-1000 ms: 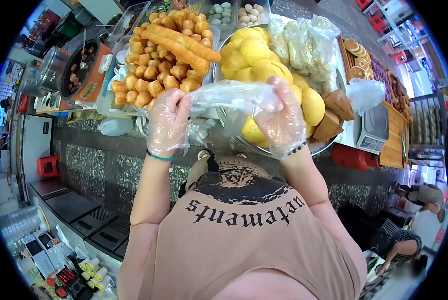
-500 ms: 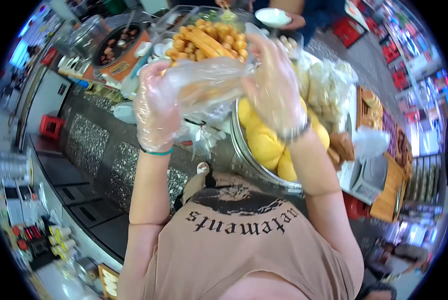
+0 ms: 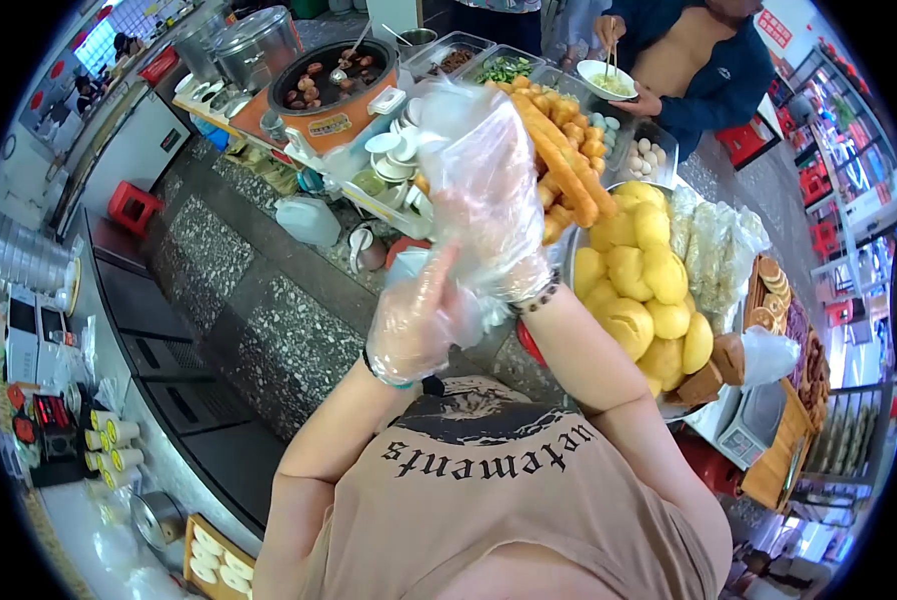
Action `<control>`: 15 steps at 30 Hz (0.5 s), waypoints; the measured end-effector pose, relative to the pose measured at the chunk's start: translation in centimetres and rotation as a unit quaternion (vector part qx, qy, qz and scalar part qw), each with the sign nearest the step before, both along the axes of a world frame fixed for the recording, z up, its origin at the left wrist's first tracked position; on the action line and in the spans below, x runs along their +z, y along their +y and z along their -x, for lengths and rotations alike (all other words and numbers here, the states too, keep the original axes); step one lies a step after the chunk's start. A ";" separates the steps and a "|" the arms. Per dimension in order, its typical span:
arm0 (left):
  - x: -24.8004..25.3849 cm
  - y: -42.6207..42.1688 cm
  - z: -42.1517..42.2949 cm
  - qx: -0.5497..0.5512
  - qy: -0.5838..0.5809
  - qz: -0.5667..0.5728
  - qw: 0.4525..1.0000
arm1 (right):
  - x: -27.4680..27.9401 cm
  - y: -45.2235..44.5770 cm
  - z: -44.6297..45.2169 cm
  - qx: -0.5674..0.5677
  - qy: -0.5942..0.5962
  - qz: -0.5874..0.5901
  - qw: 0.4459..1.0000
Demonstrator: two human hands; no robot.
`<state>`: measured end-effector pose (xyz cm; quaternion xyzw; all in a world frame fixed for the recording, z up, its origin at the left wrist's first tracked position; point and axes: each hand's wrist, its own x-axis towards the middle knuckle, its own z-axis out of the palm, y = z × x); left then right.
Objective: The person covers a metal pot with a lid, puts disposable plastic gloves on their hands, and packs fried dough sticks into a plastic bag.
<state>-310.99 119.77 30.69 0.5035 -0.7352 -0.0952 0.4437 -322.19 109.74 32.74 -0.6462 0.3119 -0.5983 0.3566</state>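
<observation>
A crumpled clear plastic bag (image 3: 479,125) covers the front of my right hand (image 3: 494,225), which is raised beside the fried dough sticks (image 3: 559,165). Its fingers are blurred behind the film, so their pose is hidden. My left hand (image 3: 412,325), in a clear plastic glove, is just below my right hand. Its fingers are closed on loose plastic of the bag near my right wrist, with the index finger pointing up. Round yellow buns (image 3: 629,275) are piled in a metal tray right of my right forearm.
An orange pot (image 3: 334,95) of brown eggs stands at back left. Small white cups (image 3: 394,150) are near the bag. A person in a dark jacket (image 3: 709,60) holds a bowl (image 3: 606,80) and chopsticks across the stall. Bagged food (image 3: 719,240) and a scale (image 3: 754,420) are on the right.
My right hand has moved left, and the bag, earlier stretched between both hands, now covers it. My left hand has moved down and right, below it. The view has shifted, showing more of the stall.
</observation>
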 end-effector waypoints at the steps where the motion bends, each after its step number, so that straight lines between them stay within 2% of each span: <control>1: -0.2 -0.3 -1.5 -0.006 -0.001 -0.001 1.000 | 0.3 0.3 -1.3 -0.147 0.081 0.094 0.981; 2: -0.6 -0.9 -3.1 -0.054 -0.055 0.022 0.997 | 1.1 0.5 -1.7 -0.193 0.238 0.157 0.939; 3: -1.2 -1.6 -4.9 -0.102 -0.109 0.044 0.988 | -0.5 -0.9 -3.1 -0.200 0.238 0.155 0.938; 4: -2.5 -2.4 -7.3 -0.115 -0.026 0.004 0.993 | -3.8 -3.1 -4.6 -0.226 0.363 0.157 0.890; 5: -1.2 -3.2 -8.8 0.007 -0.103 -0.014 0.995 | -5.8 -4.1 -6.0 -0.249 0.483 0.150 0.826; 6: -0.8 -4.1 -10.0 0.080 -0.021 -0.097 0.992 | 0.7 -2.9 -8.0 0.032 0.660 -0.095 0.744; 7: 0.0 -5.4 -10.9 0.094 0.081 -0.074 0.990 | 0.0 -2.8 -9.2 0.137 0.606 -0.109 0.776; 8: -1.6 -7.0 -13.1 0.041 0.170 0.015 0.985 | -0.8 -1.8 -10.3 0.078 0.526 -0.072 0.844; 9: 1.6 -5.9 -12.3 0.013 0.258 0.056 0.964 | 2.3 -0.2 -11.3 -0.024 0.524 0.119 0.843; 10: 1.2 -7.0 -12.6 -0.007 0.260 0.049 0.964 | 2.8 0.4 -12.9 -0.179 0.322 0.213 0.905; 11: 0.4 -8.0 -13.2 -0.006 0.255 0.017 0.967 | 4.6 0.9 -12.7 -0.206 0.294 0.197 0.912; 13: -2.1 -9.8 -14.8 0.005 0.242 -0.045 0.969 | 3.5 -1.0 -12.0 -0.119 0.207 0.353 0.905; 14: -3.5 -10.0 -15.9 0.018 0.232 -0.080 0.969 | 1.9 -0.9 -12.2 -0.124 0.209 0.343 0.907; 15: -4.3 -10.4 -17.2 0.031 0.218 -0.111 0.969 | -0.4 -0.8 -12.9 -0.021 0.314 0.170 0.934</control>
